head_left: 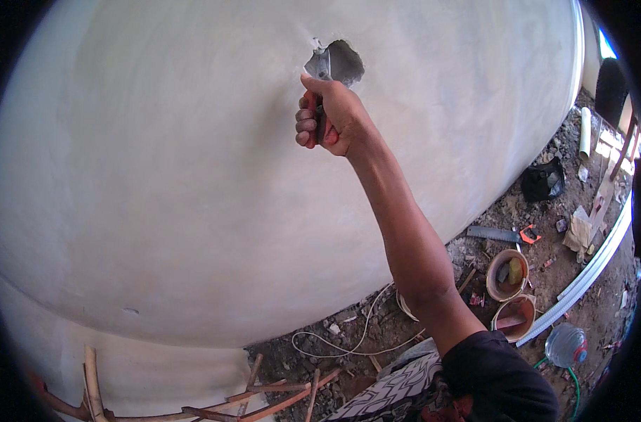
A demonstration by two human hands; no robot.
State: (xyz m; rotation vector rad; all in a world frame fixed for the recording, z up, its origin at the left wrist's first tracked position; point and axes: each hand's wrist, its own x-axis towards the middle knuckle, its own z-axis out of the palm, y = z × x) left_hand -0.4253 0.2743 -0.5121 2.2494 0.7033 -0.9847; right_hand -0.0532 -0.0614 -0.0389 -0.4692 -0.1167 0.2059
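Smooth pale plastered wall, littered dirt floor, bright daylight at upper right

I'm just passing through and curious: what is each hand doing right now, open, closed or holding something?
Right hand: closed around a red-handled tool, probably pliers.
Left hand: out of view, so it can't be told.

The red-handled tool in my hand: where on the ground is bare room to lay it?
Two dirt patches could take the red-handled tool, though rubbly: between the black bag and handsaw, and between the wooden sticks and the loop of pale cable. It is crowded around the two buckets, with white pipes and the clear bottle close by.
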